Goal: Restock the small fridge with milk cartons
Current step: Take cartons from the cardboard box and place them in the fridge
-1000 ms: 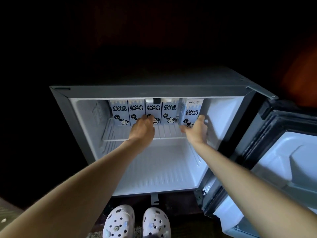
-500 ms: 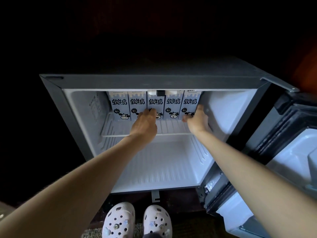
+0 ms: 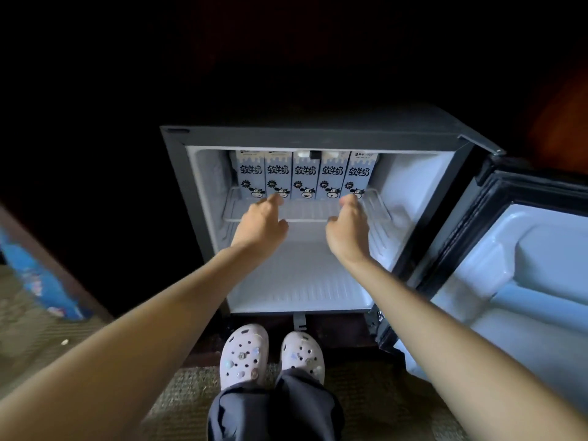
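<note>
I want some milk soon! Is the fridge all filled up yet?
Nearly. Done: five milk cartons stand side by side at the back of the upper shelf. In hand: nothing; the left hand and right hand are open and empty in front of the row. Left: the fridge door is wide open, and the bottom of the fridge holds no cartons.

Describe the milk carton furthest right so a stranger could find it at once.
Look inside the open fridge, on the upper wire shelf where five cartons stand in a row. It is the end carton, just above the right hand; it alone leans slightly and has bare wall beside it.
</note>
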Demonstrator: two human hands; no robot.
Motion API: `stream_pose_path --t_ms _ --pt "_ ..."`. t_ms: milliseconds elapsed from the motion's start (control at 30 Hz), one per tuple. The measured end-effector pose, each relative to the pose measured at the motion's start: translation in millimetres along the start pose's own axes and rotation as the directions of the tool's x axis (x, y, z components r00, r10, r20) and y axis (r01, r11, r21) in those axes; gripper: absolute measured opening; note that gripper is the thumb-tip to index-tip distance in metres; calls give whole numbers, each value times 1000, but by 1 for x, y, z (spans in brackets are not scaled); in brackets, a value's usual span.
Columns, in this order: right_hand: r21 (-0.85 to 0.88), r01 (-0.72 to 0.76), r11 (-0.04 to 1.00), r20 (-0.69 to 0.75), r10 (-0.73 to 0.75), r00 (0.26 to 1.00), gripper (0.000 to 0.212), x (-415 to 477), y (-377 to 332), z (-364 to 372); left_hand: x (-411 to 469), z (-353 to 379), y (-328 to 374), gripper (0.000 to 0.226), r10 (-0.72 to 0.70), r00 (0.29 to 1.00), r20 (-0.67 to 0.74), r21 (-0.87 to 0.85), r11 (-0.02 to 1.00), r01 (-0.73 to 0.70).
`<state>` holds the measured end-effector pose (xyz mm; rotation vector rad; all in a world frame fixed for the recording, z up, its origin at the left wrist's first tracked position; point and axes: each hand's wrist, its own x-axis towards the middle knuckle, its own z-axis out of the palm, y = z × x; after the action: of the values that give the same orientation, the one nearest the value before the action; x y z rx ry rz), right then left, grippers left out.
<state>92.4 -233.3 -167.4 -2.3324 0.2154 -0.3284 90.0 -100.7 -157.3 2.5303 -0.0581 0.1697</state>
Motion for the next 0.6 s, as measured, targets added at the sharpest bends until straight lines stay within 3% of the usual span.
stream_pose_path --t_ms 200,400,500,600 --pt "146 188 971 190 -214 958 30 -97 -71 17 -76 -70 -32 28 -107 986 -128 66 991 116" --pt "287 189 939 426 -302 853 26 -192 -132 62 -175 -136 -98 26 -245 929 -279 91 956 279" --pt "233 181 955 590 -287 755 27 -239 -151 95 -225 -155 -144 24 -408 850 -333 45 894 446" --pt "122 363 924 749 -326 577 24 -273 -161 127 -269 -159 -192 23 -550 767 -330 -5 813 582"
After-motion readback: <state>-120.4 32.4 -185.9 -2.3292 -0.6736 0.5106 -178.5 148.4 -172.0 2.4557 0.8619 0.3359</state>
